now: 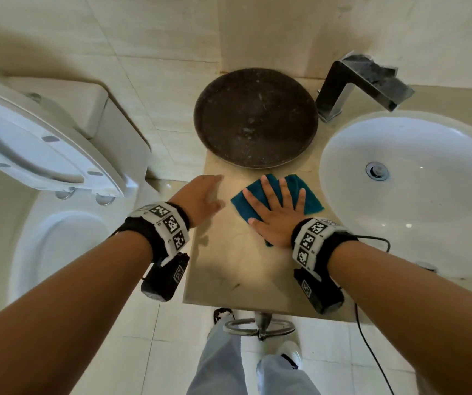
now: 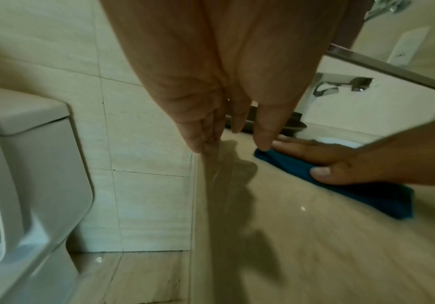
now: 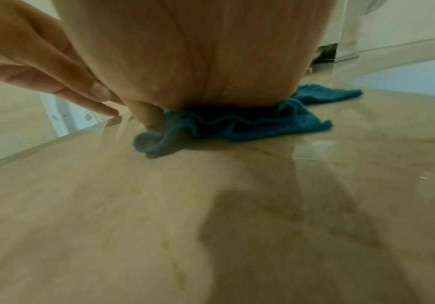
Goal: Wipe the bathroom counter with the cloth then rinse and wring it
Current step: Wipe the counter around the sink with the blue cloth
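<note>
A teal cloth (image 1: 300,192) lies flat on the beige stone counter (image 1: 237,266), between the dark tray and the basin. My right hand (image 1: 274,212) presses on it with straight, spread fingers; its palm covers the cloth's middle. In the right wrist view the cloth (image 3: 263,123) bunches under the palm. In the left wrist view the cloth (image 2: 367,191) shows beneath the right hand's thumb. My left hand (image 1: 203,198) hovers at the counter's left edge with straight fingers (image 2: 263,131), holding nothing; its fingertips are close above the surface.
A round dark tray (image 1: 254,118) sits at the back of the counter. A white basin (image 1: 417,189) with a drain lies to the right, a dark angular faucet (image 1: 360,84) behind it. The toilet (image 1: 43,155) with raised lid stands left of the counter.
</note>
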Tool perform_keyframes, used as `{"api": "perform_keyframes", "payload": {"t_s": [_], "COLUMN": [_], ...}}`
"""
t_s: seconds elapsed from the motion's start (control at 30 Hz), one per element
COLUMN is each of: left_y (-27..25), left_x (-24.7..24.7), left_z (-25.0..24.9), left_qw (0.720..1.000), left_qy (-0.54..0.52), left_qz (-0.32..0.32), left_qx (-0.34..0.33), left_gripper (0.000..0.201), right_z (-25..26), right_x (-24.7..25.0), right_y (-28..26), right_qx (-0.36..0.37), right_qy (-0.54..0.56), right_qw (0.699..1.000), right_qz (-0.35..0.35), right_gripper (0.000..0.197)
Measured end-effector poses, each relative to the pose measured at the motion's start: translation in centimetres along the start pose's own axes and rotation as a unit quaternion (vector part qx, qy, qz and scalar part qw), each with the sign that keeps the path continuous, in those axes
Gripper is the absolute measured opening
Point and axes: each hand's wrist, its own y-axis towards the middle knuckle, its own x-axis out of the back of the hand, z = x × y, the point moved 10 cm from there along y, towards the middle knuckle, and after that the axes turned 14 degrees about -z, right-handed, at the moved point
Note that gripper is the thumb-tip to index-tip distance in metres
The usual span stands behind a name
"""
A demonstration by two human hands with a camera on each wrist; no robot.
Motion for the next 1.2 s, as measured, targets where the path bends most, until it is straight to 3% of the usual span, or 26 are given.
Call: {"api": "perform_keyframes", "payload": {"t_s": [0.1,0.23,0.33,0.43,0.53,0.63,0.93,1.2], "left_y": [-2.7,-5.4,-7.3,-8.5,-8.6,-8.4,-8.3,-8.0], "left_x": [-2.0,-4.4,-6.5,-8.4,-9.2,-9.4,-9.4,-8.9], "left_z": [-0.7,-0.7,-0.8,-0.4,0.1,0.3,0.3,-0.6], "left_qw": [0.998,0.997,0.992,0.981,0.969,0.967,0.973,0.973], "left_qy": [0.050,0.060,0.111,0.181,0.230,0.241,0.219,0.221], "left_qz": [0.039,0.051,0.054,0.075,0.085,0.085,0.075,0.066], "left_qx": [-0.027,-0.027,-0.030,-0.008,-0.001,0.002,-0.008,0.026], "left_gripper": [0.060,0.063,0.082,0.119,0.138,0.141,0.142,0.147], "right_z": [2.1,4.5,3.7,2.1,1.0,1.5,2.4,1.3], "right_x": [-0.2,-1.7,-2.3,-2.2,-1.7,-2.5,-2.7,-2.6], "right_y": [-0.7,-4.0,-6.7,-7.9,-7.8,-7.5,-8.7,-9.4], "right_qx": [0.052,0.171,0.208,0.177,0.081,0.043,0.141,0.134], "right_qy": [-0.026,-0.069,-0.082,-0.045,0.040,0.003,-0.056,-0.051], "right_qw": [0.998,0.982,0.974,0.983,0.995,0.998,0.986,0.987], "right_qz": [-0.011,-0.026,-0.030,-0.020,-0.033,-0.047,-0.073,-0.069], "right_gripper": [0.059,0.056,0.057,0.061,0.066,0.066,0.057,0.055]}}
